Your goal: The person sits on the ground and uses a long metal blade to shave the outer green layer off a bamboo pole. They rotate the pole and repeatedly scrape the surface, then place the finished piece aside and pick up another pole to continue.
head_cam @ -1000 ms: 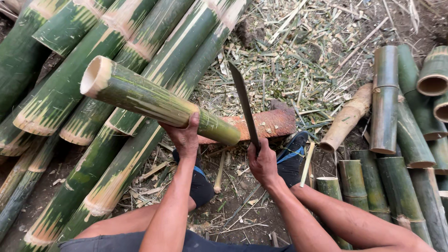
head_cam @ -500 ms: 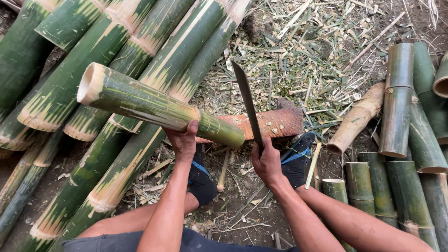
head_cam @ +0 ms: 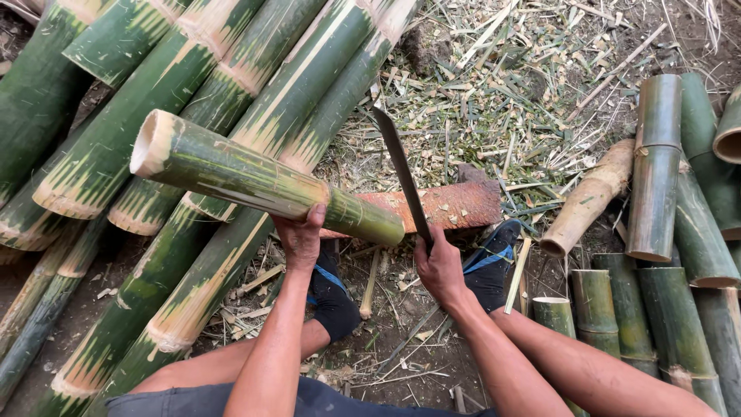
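Observation:
My left hand (head_cam: pixel 301 235) grips a short green bamboo section (head_cam: pixel 247 179), held tilted with its hollow cut end up at the left and its lower end resting on a reddish wooden chopping block (head_cam: pixel 455 205). My right hand (head_cam: pixel 438 266) holds the handle of a long dark machete (head_cam: pixel 401 171), blade pointing up and away, just to the right of the bamboo's lower end. The blade stands beside the bamboo, apart from it.
Long green bamboo poles (head_cam: pixel 231 77) lie stacked at the left. Cut bamboo pieces (head_cam: pixel 656 170) are piled at the right. Chips and slivers litter the ground (head_cam: pixel 502 93). My feet in dark socks and sandals (head_cam: pixel 494 262) rest by the block.
The view shifted slightly; the bamboo section and the machete stay in nearly the same pose, with the blade edging a little closer to the bamboo's lower end.

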